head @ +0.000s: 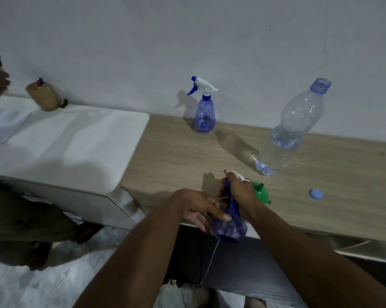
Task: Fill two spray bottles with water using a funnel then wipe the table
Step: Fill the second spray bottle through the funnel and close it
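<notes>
Head view; how far along?
— Early, I judge; left hand [201, 210] grips the body of the near spray bottle [230, 227] at 6 o'clock, right hand [238, 192] wraps its trigger head [240, 176]; neither bottle looks filled; wiping remains.
— Room to move?
— That bottle hangs over the bench [176, 152] edge; from it, funnel [262, 192] lies just beside at 2 o'clock; open water bottle [292, 127] at 1 o'clock, second spray bottle [204, 114] at 12, bare wood between.
</notes>
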Available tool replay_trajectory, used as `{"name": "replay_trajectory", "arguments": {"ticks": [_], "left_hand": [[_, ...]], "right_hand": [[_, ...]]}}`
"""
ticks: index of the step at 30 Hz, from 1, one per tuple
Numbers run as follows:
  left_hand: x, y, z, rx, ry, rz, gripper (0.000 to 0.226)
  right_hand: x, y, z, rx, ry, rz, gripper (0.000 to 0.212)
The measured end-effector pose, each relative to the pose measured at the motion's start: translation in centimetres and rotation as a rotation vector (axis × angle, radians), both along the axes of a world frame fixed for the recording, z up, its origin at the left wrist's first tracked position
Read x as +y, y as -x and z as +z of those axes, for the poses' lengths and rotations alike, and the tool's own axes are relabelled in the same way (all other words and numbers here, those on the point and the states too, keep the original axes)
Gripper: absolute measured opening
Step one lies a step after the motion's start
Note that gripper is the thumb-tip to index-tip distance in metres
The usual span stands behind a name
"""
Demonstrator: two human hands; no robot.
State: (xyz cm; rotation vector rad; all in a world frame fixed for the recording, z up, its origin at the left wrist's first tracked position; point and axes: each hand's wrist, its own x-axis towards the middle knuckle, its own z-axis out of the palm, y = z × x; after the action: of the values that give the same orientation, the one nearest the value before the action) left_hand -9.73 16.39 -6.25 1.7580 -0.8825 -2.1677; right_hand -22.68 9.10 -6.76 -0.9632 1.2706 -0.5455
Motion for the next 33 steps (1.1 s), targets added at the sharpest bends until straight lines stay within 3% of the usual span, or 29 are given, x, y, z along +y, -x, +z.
{"name": "replay_trajectory", "arguments": {"ticks": [10,13,18,22,28,33], "left_hand": [[0.0,-0.4,0.2,0.001,-0.016,-0.002,0.037],[-0.3,-1.1,0.4,-0.028,0.035,0.066,0.038],[-2.4,-2.8,1.4,-0.242,0.300,0.113,0.049],[-5.1,-4.3,1.2,-0.467,0.583,0.301,0.062],[-9.8,-4.6,2.7,-0.697,0.888,0.451,0.056],[-14.6,-4.3,2.4,-0.606,0.885,0.428,0.057]], "right_hand": [[-0.3,-0.5,0.4,-0.029,0.000,0.118,0.033],[-1.3,-0.9,1.0,-0.037,0.122,0.159,0.025],[-4.5,-1.5,4.5,0.212,0.602,0.320,0.032],[-8.2,-2.4,8.8,0.387,0.923,0.515,0.024],[-14.0,-4.7,14.8,0.599,1.112,0.644,0.017],[-19.5,-6.3,15.5,0.743,1.087,0.626,0.023]]}}
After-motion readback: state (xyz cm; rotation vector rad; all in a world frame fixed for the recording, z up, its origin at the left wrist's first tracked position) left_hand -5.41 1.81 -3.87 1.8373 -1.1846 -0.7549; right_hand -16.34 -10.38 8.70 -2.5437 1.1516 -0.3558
